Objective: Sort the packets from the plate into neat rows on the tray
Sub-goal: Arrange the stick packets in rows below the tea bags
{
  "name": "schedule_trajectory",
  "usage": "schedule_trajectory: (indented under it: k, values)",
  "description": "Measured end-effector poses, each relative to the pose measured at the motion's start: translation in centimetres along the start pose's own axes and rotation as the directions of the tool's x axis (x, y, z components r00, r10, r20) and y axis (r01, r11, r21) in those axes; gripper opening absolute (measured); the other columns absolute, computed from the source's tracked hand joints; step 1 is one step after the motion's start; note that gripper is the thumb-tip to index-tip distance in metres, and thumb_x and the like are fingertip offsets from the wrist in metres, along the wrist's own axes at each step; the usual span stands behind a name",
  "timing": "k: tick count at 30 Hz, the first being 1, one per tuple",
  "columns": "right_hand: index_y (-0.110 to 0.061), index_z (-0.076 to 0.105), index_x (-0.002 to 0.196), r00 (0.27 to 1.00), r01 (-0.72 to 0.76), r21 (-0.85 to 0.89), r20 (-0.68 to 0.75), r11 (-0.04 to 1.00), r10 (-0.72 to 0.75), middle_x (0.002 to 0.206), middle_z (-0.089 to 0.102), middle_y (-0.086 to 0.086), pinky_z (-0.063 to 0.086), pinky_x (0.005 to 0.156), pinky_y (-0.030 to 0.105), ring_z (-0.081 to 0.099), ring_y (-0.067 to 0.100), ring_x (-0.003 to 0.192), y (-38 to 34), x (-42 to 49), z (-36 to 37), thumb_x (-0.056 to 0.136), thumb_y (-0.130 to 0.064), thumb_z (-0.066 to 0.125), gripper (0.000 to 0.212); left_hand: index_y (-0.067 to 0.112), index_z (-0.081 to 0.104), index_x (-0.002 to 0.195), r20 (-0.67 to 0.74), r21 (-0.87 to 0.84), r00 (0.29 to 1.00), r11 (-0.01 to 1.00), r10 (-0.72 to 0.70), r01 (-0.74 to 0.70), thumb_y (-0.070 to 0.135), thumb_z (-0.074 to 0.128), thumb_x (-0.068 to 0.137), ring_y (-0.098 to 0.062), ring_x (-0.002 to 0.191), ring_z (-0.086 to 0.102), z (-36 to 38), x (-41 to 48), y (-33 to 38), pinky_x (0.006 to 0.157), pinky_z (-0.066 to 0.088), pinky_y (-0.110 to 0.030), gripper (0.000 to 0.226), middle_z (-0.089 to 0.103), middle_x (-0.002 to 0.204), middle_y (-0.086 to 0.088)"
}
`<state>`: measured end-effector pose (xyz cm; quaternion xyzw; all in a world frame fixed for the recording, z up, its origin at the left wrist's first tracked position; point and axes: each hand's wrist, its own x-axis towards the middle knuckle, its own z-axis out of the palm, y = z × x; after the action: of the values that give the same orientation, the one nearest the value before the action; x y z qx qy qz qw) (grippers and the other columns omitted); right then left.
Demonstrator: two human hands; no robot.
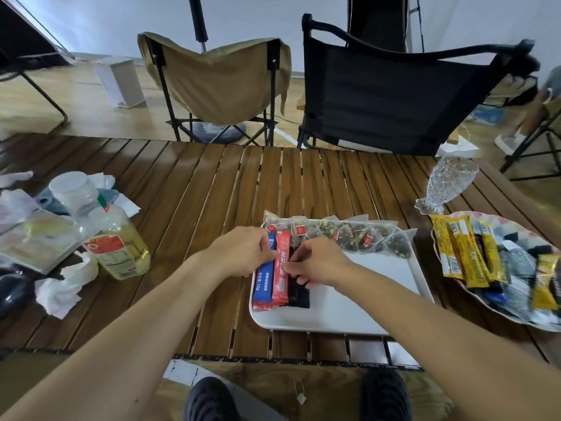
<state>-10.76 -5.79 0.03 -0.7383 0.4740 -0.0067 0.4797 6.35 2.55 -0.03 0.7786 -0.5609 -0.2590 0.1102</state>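
A white tray (364,302) lies on the slatted wooden table. Along its far edge runs a row of clear tea-bag packets (340,233). At its left end stand a blue stick packet (263,284), a red stick packet (281,278) and black packets (299,297) side by side. My left hand (239,253) and my right hand (318,262) both pinch the red packet from either side, over the tray's left end. To the right, a patterned plate (455,217) holds a pile of yellow, black and blue packets (473,256).
A cut-glass goblet (446,185) stands behind the plate. At the left are an oil bottle (121,250), a plastic jar (73,189), crumpled tissues (60,290) and papers. Two folding chairs (218,83) stand beyond the table. My shoes show below the near edge.
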Motion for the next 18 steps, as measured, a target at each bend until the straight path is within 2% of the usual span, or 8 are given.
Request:
schedule_trajectory:
  k: [3,6,9,12,16,18]
  values:
    - [-0.009,0.068,0.105,1.0,0.01,-0.04,0.002,0.999,-0.01,0.095,0.077,0.01,0.06,0.064,0.027,0.07,0.014,0.07,0.1,0.1,0.1,0.091,-0.024,0.079,0.024,0.021,0.059,0.108,0.014,0.004,1.0,1.0,-0.01,0.01,0.052,0.068,0.097,-0.012,0.099,0.075,0.1,0.1,-0.1,0.071,0.061,-0.024,0.034,0.073,0.121,0.004]
    - [-0.01,0.067,0.103,1.0,0.021,-0.05,0.009,0.999,-0.02,0.095,0.077,0.007,0.059,0.065,0.027,0.07,0.013,0.071,0.0,0.0,0.0,0.093,-0.025,0.076,0.019,0.022,0.058,0.107,0.012,0.014,1.0,1.0,-0.005,0.005,0.052,0.069,0.096,-0.013,0.102,0.074,0.0,0.1,0.0,0.072,0.061,-0.025,0.033,0.073,0.122,0.004]
    - [-0.013,0.067,0.098,1.0,0.028,-0.026,0.015,0.999,-0.027,0.092,0.079,0.006,0.057,0.061,0.024,0.071,0.014,0.071,-0.2,-0.2,-0.5,0.098,-0.026,0.069,0.014,0.026,0.057,0.107,-0.029,0.0,1.0,1.0,-0.005,0.005,0.053,0.067,0.096,-0.014,0.1,0.074,-0.3,0.0,0.0,0.07,0.06,-0.026,0.031,0.073,0.115,0.006]
    - [-0.01,0.067,0.103,0.999,0.029,-0.009,0.017,1.0,-0.029,0.09,0.079,0.005,0.058,0.064,0.026,0.072,0.014,0.072,-0.2,-0.7,-1.2,0.099,-0.027,0.067,0.017,0.029,0.057,0.105,-0.09,-0.019,0.996,1.0,0.002,-0.004,0.054,0.064,0.098,-0.012,0.096,0.073,-0.6,0.0,0.0,0.067,0.061,-0.027,0.027,0.073,0.104,0.01]
    - [-0.011,0.068,0.103,0.999,0.034,-0.054,0.007,0.998,-0.034,0.089,0.079,0.004,0.059,0.067,0.028,0.075,0.017,0.076,0.5,-1.4,-2.5,0.1,-0.027,0.066,0.017,0.03,0.058,0.106,-0.102,0.012,0.995,1.0,0.021,-0.02,0.057,0.062,0.098,-0.011,0.095,0.073,-0.3,0.1,0.9,0.073,0.062,-0.028,0.028,0.073,0.103,0.011]
    - [-0.01,0.069,0.102,0.999,0.049,-0.087,-0.009,0.995,-0.05,0.086,0.079,0.002,0.059,0.067,0.027,0.073,0.012,0.071,1.1,-1.8,-3.4,0.1,-0.027,0.066,0.018,0.03,0.059,0.103,-0.106,0.048,0.994,0.998,0.038,-0.033,0.058,0.06,0.099,-0.01,0.09,0.073,-0.2,0.1,1.8,0.071,0.06,-0.026,0.028,0.073,0.1,0.011]
